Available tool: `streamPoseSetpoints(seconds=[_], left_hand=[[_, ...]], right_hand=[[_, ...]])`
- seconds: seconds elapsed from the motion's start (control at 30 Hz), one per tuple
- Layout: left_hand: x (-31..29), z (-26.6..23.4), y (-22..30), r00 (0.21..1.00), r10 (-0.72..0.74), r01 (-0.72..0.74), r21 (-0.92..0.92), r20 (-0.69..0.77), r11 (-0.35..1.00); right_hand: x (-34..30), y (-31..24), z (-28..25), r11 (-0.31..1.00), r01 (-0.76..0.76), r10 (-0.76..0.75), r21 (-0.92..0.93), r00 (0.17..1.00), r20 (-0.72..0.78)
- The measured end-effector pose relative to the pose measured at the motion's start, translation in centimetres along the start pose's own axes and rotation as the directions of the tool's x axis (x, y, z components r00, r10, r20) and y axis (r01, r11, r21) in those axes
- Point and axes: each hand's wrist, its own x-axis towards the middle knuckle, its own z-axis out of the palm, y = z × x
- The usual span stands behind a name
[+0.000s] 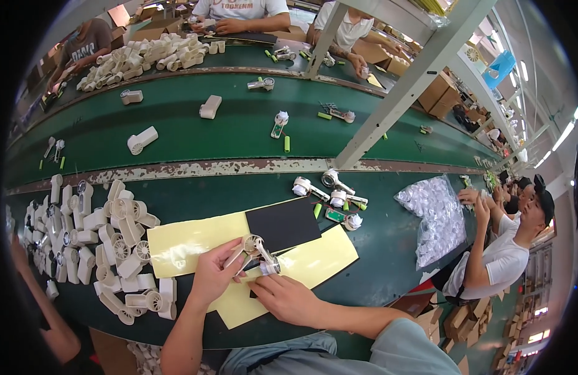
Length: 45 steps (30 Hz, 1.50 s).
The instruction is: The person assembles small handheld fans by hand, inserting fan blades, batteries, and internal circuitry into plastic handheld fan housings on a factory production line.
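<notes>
Over yellow glossy sheets [182, 240] on the green bench, my left hand [212, 270] grips a white plastic fan housing [253, 242] with a round opening. Its thumb and fingers pinch the handle portion. From below right, my right hand [286, 302] closes its fingertips on a small round fan motor piece [271, 266] beside the housing. How far the two pieces are joined is hidden by my fingers. A black sheet [282, 222] lies just beyond. Past it sit several fan assemblies [337, 199] with green batteries and a circuit board.
White fan housings [129, 250] are heaped at left. A clear bag of white parts [434, 219] lies at right. Behind a worn metal ledge [176, 167], a green conveyor [239, 134] carries scattered parts. A slanted grey post [404, 94] rises beyond. Co-workers sit opposite and at both sides.
</notes>
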Motion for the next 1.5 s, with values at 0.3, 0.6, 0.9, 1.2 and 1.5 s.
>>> streamPoseSetpoints(seconds=[0.3, 0.6, 0.9, 1.2, 1.5], left_hand=[[-0.9, -1.1, -0.7, 0.999, 0.038, -0.039, 0.038, 0.027, 0.999], [0.3, -0.6, -1.8, 0.990, 0.099, -0.107, 0.082, 0.100, 0.991], [-0.1, -1.9, -1.3, 0.984, 0.048, -0.064, 0.087, 0.173, 0.994], [-0.3, -2.0, -1.1, 0.978, 0.058, -0.074, 0.075, 0.201, 0.994], [-0.1, -2.0, -0.5, 0.978, 0.041, -0.055, 0.061, 0.206, 0.997]], right_hand=[[1.5, 0.4, -0.7, 0.961, 0.233, -0.198, -0.148, 0.955, 0.221], [2.4, 1.6, -6.1, 0.975, 0.151, -0.122, 0.166, 0.977, -0.172], [7.2, 3.1, -3.4, 0.977, 0.189, -0.211, -0.102, 0.933, -0.291], [7.9, 3.0, -3.4, 0.979, 0.190, -0.201, -0.069, 0.948, -0.247], [7.9, 3.7, -3.4, 0.982, 0.185, -0.171, 0.040, 0.957, -0.236]])
